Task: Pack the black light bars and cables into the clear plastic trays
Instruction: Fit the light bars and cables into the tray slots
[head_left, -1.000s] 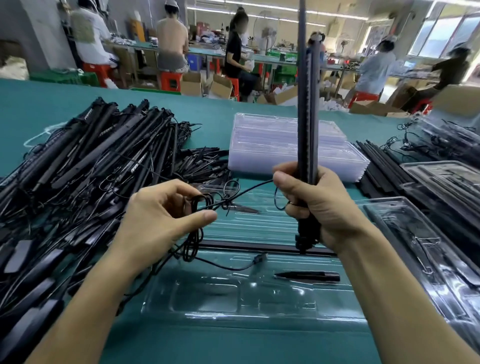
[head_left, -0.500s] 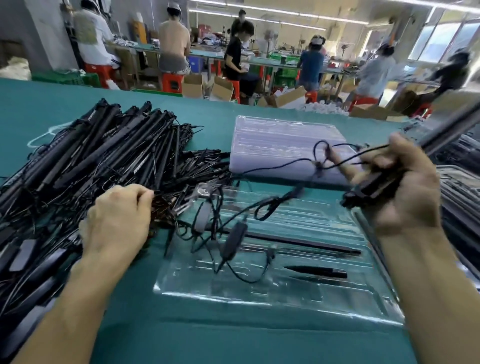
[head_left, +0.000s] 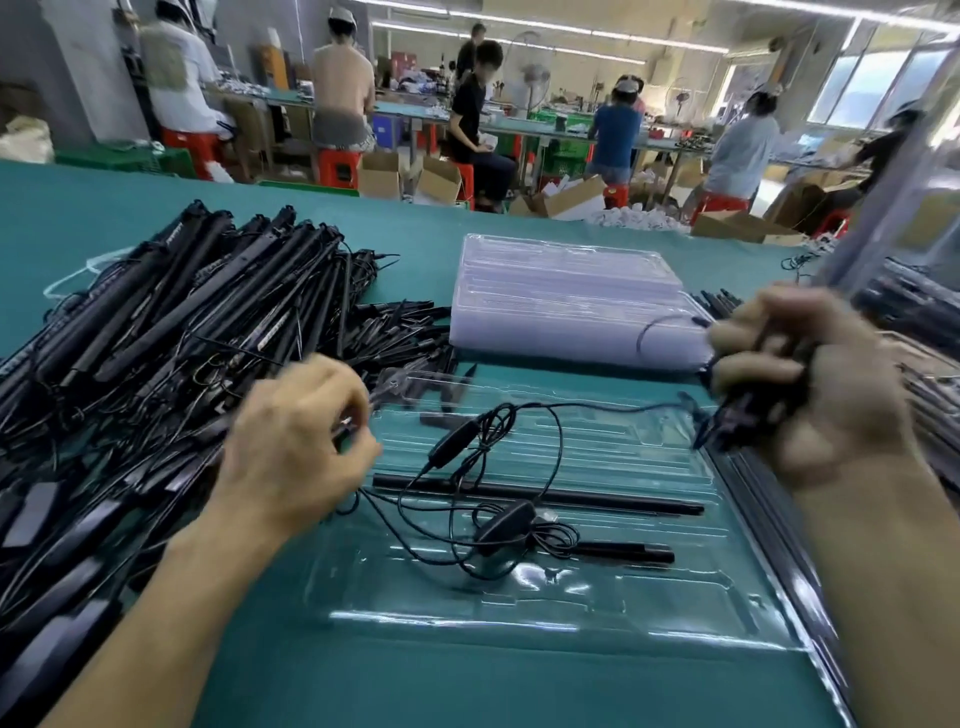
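Teal workbench (head_left: 415, 686) carries a clear plastic tray (head_left: 519, 623) holding one black light bar (head_left: 571, 499) and a looped cable (head_left: 519, 431). Left hand (head_left: 296, 441) pinches that cable at the tray's left edge; right hand (head_left: 810, 384) grips a second light bar (head_left: 740, 415), raised.

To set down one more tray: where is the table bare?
Bare table: the strip between the clear tray and the near table edge, and the far strip behind the tray stack. Crowded: the light-bar pile at left, more bars and trays at right.
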